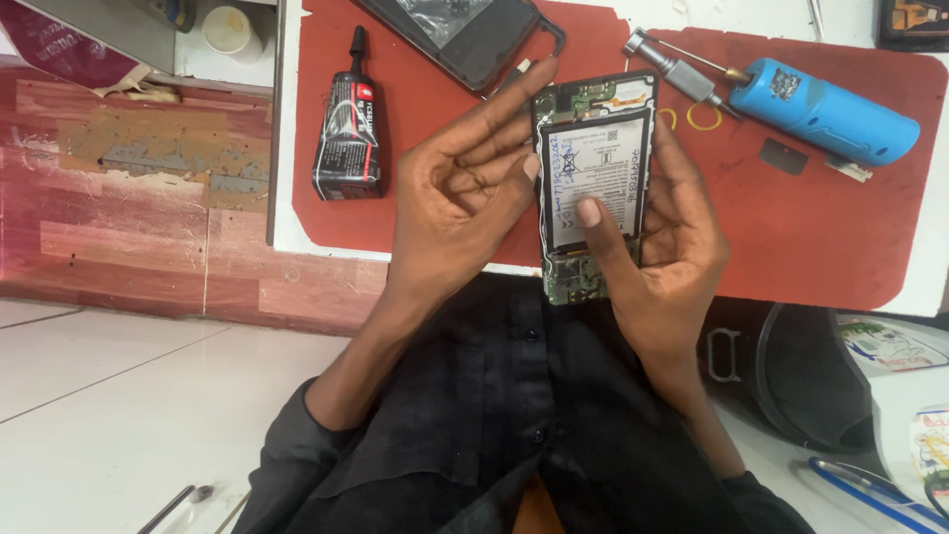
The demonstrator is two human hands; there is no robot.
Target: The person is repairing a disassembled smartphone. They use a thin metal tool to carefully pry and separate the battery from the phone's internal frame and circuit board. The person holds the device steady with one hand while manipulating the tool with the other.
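Head view: right hand [662, 247] grips opened phone [595, 183], thumb on battery; left hand [465, 193] half-curled, fingertips touching phone edge.

White tiled floor [109, 396], worn reddish wooden panel [129, 198], white bench [282, 129] under red mat [820, 237].
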